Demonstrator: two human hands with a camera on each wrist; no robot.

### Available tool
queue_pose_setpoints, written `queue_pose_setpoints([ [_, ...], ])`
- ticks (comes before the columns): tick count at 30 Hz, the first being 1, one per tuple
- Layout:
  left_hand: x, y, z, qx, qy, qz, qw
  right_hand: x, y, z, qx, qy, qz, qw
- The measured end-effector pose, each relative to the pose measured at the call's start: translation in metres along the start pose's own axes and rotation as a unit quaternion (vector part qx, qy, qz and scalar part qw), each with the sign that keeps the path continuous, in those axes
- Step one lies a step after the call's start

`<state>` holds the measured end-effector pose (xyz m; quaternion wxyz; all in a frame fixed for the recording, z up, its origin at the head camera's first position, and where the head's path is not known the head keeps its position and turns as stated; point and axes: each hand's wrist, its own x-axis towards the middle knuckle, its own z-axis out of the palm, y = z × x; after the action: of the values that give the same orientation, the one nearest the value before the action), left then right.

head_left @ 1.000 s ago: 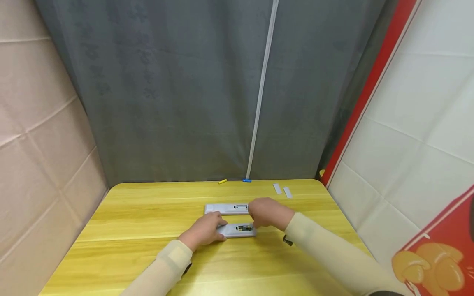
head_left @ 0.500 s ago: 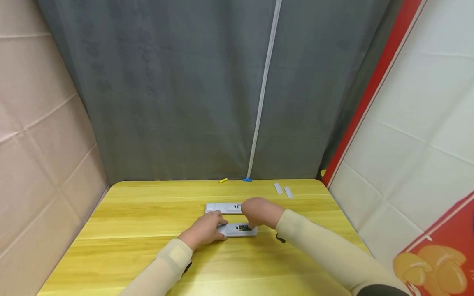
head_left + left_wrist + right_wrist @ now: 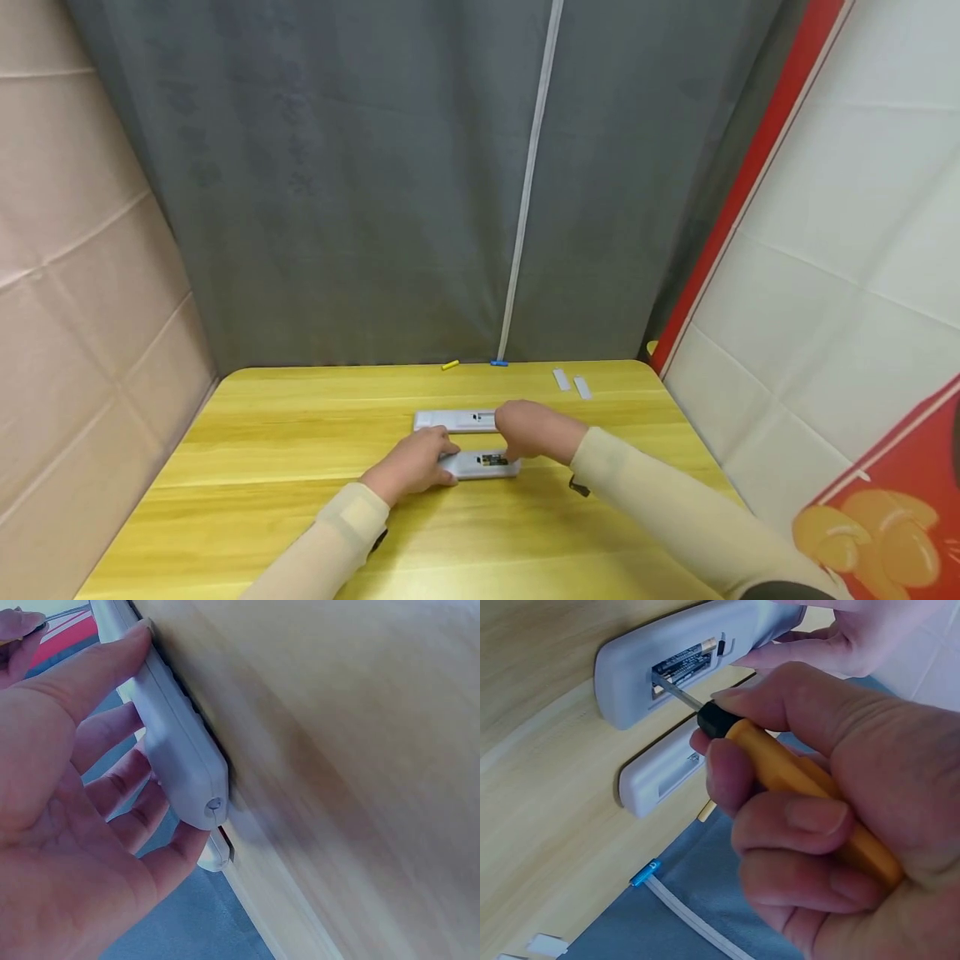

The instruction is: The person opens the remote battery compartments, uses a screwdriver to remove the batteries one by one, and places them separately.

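My left hand [image 3: 412, 467] grips the left end of the nearer white remote control [image 3: 467, 467], thumb on one long side and fingers on the other. The remote lies back up with its battery compartment uncovered. Two black batteries [image 3: 686, 664] with copper ends sit inside. In my right hand [image 3: 540, 429] is a screwdriver [image 3: 780, 761] with an orange handle and black collar. Its metal tip reaches into the compartment at the batteries' end in the right wrist view. Whether the tip touches a battery I cannot tell. My right hand partly hides the farther remote control [image 3: 442, 421].
Two small white covers [image 3: 561, 380] lie at the back right of the wooden table [image 3: 300, 425]. A yellow cylinder [image 3: 450, 365] and a blue cylinder [image 3: 499, 363] lie at the back edge. Behind the table hangs a grey curtain [image 3: 360, 208].
My right hand moved left with the screwdriver over the nearer remote's compartment, then slightly back right. The left hand and both remotes stay in place.
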<state>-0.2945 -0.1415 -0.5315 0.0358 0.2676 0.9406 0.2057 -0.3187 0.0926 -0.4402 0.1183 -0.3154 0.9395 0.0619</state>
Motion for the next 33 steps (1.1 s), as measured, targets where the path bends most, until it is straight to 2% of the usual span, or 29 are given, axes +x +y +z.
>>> queue_pose_setpoints([
  [8, 0.001, 0.001, 0.003, -0.003, -0.004, -0.006, 1.0000, -0.007, 0.003, 0.001, 0.013, 0.008, 0.001, 0.9999],
  [33, 0.005, 0.005, 0.006, 0.009, -0.006, -0.012, 0.9999, -0.010, 0.017, 0.010, 0.052, 0.031, -0.012, 0.9981],
])
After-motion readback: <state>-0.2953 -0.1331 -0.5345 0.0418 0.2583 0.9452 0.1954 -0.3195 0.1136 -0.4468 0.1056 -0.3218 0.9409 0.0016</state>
